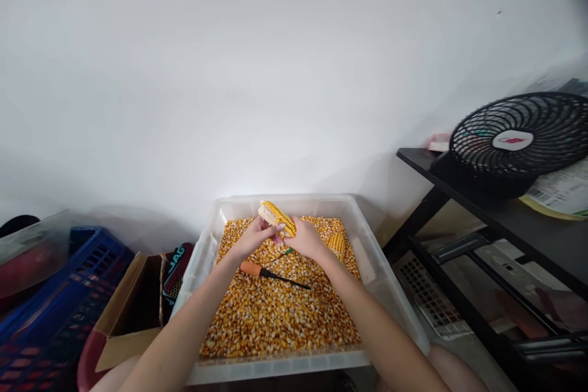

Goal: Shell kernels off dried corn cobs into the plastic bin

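Fingers (275,229) of both hands grip a corn cob (277,217) over the kernel bin (367,257), screwdriver (271,273) seemingly loose below.

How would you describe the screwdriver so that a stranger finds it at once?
Look in the clear plastic bin full of loose corn kernels. The screwdriver lies flat on them, just below both hands. Its orange handle and thin dark shaft stand out from the yellow.

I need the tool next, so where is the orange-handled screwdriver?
The screwdriver lies on the loose corn kernels in the clear plastic bin, centre of the head view, just below both hands holding the cob.
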A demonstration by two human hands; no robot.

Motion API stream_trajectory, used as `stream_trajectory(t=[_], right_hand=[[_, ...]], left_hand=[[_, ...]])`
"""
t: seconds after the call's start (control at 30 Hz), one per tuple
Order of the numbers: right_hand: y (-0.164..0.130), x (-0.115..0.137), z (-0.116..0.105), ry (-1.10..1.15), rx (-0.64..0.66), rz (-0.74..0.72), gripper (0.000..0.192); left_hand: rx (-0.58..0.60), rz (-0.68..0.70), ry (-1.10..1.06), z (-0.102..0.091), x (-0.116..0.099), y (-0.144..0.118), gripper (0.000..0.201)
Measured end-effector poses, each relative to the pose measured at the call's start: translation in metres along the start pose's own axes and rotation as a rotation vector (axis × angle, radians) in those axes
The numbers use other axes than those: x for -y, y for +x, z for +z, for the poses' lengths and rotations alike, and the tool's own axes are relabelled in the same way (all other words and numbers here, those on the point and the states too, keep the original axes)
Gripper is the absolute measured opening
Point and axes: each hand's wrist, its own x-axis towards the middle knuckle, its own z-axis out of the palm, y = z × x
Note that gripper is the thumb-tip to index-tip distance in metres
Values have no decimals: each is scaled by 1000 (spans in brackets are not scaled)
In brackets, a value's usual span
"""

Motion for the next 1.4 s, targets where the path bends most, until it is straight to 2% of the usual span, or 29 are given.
stream_trajectory(t=[0.1, 0.27, 0.4, 0.5, 0.67, 0.77, 0.93, 1.13, 1.27, 1.4], right_hand=[[0, 2, 0, -103, -25, 36, 30], [-1, 3, 4, -225, -39, 50, 33], [-1, 2, 4, -139, -16, 30, 31], [-1, 5, 3, -165, -18, 54, 33], [-3, 11, 9, -284, -21, 113, 44], [-3, 10, 13, -224, 7, 84, 44], [-2, 5, 14, 4, 17, 19, 37], [-1, -1, 8, 145, 12, -15, 29], [-2, -1, 11, 101, -3, 14, 32], [-5, 4, 16, 127, 49, 16, 39]], left_hand=[[2, -27, 8, 2, 0, 0, 36], [-118, -53, 14, 5, 1, 1, 44], [-28, -22, 30, 1, -1, 0, 37], [11, -1, 18, 1, -2, 1, 34], [-132, -40, 79, 9, 3, 3, 34], [-90, -57, 85, 7, 5, 3, 32], [8, -35, 81, -3, 3, 1, 30], [106, -32, 49, 0, -2, 0, 31], [40, -29, 68, 3, 6, 2, 32], [-14, -60, 146, 1, 16, 4, 31]])
